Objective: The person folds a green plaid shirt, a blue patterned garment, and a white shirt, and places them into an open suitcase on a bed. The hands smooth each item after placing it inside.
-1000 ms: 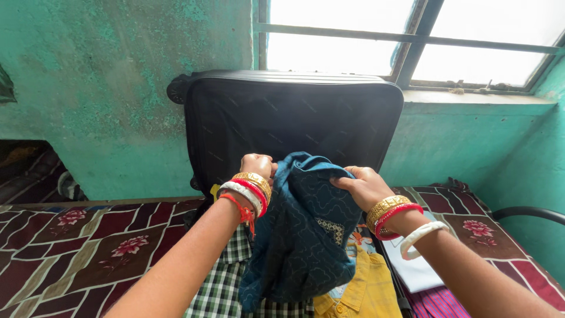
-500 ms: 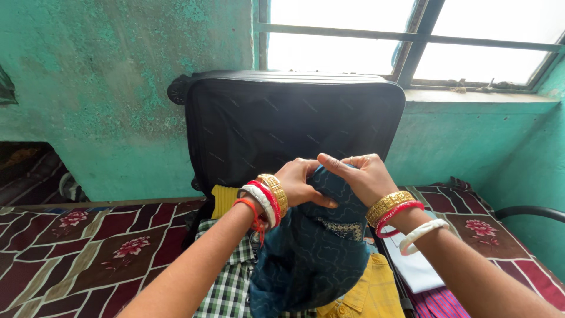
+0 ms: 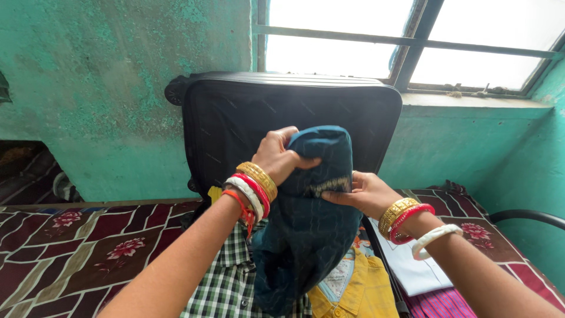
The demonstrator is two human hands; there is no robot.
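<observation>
The left hand (image 3: 279, 154) grips the top fold of a dark teal garment (image 3: 309, 224), fingers closed over it; the right hand (image 3: 359, 194) pinches its side, thumb on a pale embroidered patch. The garment hangs in front of the open black suitcase (image 3: 235, 126), whose lid stands upright. Below the garment lie 2 folded pieces: a green checked shirt (image 3: 226, 282) and a yellow cloth (image 3: 359, 288).
</observation>
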